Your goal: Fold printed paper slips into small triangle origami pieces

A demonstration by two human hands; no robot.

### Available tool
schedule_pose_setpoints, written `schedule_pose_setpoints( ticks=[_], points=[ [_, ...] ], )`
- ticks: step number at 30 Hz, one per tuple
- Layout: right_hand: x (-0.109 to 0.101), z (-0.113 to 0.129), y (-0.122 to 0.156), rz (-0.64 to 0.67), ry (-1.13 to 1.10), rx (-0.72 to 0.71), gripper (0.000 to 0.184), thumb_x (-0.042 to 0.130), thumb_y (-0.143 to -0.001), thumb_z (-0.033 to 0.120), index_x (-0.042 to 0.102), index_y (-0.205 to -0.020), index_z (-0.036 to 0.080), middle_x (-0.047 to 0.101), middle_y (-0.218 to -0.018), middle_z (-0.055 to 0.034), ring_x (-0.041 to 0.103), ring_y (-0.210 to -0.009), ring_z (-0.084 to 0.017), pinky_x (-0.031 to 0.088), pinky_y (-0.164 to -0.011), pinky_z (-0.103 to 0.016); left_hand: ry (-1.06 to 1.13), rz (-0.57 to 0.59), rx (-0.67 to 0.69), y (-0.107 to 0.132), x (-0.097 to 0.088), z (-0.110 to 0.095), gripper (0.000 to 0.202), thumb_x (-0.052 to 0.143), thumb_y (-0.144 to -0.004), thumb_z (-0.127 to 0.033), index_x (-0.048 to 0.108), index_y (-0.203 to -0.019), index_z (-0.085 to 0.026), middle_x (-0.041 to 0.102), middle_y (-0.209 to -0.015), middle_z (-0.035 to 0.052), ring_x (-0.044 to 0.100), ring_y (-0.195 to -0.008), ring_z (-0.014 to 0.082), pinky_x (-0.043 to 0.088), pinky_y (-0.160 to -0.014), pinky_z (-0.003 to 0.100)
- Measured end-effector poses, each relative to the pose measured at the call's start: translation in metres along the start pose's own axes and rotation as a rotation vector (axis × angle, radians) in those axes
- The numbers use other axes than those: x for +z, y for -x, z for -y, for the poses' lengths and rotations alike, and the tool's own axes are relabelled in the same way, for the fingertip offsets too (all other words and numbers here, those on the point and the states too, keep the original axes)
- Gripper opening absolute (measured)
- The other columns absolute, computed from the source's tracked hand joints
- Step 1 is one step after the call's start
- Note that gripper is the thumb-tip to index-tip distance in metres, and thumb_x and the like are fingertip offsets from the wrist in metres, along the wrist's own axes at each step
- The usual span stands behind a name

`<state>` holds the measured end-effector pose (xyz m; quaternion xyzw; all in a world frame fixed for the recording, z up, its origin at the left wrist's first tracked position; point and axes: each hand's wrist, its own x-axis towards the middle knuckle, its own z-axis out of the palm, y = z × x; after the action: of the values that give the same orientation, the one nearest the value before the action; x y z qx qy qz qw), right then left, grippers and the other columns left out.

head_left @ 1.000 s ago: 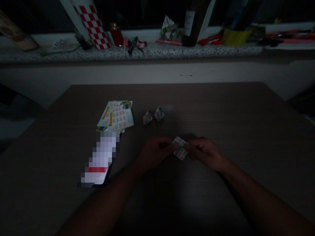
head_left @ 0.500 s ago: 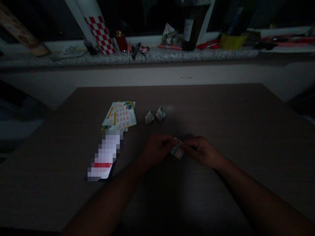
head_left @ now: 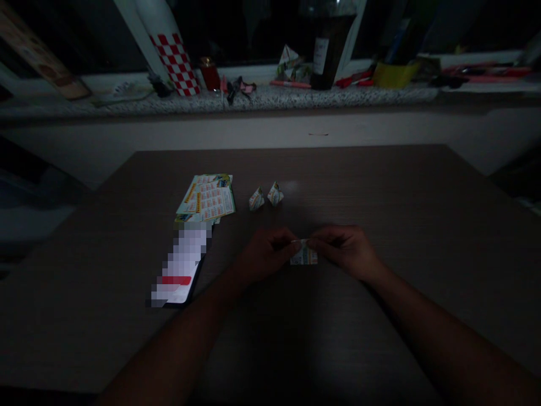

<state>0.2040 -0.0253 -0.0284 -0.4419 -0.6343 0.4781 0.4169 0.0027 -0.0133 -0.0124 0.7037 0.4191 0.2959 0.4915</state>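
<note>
A small folded piece of printed paper is pinched between both hands over the table. My left hand is closed on its upper left corner, thumb on top. On the upper right corner, my right hand is closed in the same way. The fingers behind the paper are partly hidden. Beyond the hands stand two small folded paper shapes with pointed tops, side by side. To their left lies a loose pile of printed paper sheets.
A phone with a lit, blurred screen lies on the table left of my hands, touching or close to the sheets. Along the stone windowsill stand a red-and-white checkered bottle, a dark bottle and a yellow container.
The folded paper has turned from a diamond slant to lying square, its lower edge now level. Both hands have shifted slightly with it and still pinch it.
</note>
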Motion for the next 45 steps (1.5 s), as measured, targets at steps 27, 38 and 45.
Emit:
schedule_pose_setpoints(
  ticks=[27, 38, 45],
  points=[
    [0.003, 0.001, -0.001, -0.011, -0.01, -0.034, 0.016, 0.069, -0.079, 0.032, 0.072, -0.083, 0.017, 0.074, -0.077, -0.0057, 0.067, -0.067, -0.016, 0.053, -0.061, -0.027, 0.028, -0.256, -0.021, 0.004, 0.007, 0.008, 0.012, 0.06, -0.083, -0.029, 0.062, -0.084, -0.017, 0.066, -0.077, 0.0011, 0.061, -0.071, 0.0133, 0.047, -0.066, 0.023],
    [0.001, 0.003, 0.001, 0.062, -0.024, -0.004, 0.016, 0.068, -0.08, 0.03, 0.076, -0.08, 0.017, 0.069, -0.064, -0.0023, 0.059, -0.053, -0.011, 0.046, -0.049, -0.02, 0.105, -0.109, -0.12, 0.004, 0.007, 0.0, 0.016, 0.066, -0.077, -0.03, 0.07, -0.084, -0.016, 0.065, -0.068, -0.0003, 0.058, -0.062, 0.0118, 0.044, -0.056, 0.02],
    [0.002, 0.003, 0.002, 0.125, -0.171, 0.063, 0.014, 0.071, -0.078, 0.029, 0.077, -0.082, 0.016, 0.066, -0.054, 0.0, 0.057, -0.043, -0.009, 0.045, -0.042, -0.019, 0.083, -0.064, -0.026, 0.004, 0.004, 0.002, 0.013, 0.066, -0.079, -0.026, 0.071, -0.078, -0.015, 0.068, -0.071, 0.0012, 0.061, -0.066, 0.0117, 0.044, -0.06, 0.02]
  ],
)
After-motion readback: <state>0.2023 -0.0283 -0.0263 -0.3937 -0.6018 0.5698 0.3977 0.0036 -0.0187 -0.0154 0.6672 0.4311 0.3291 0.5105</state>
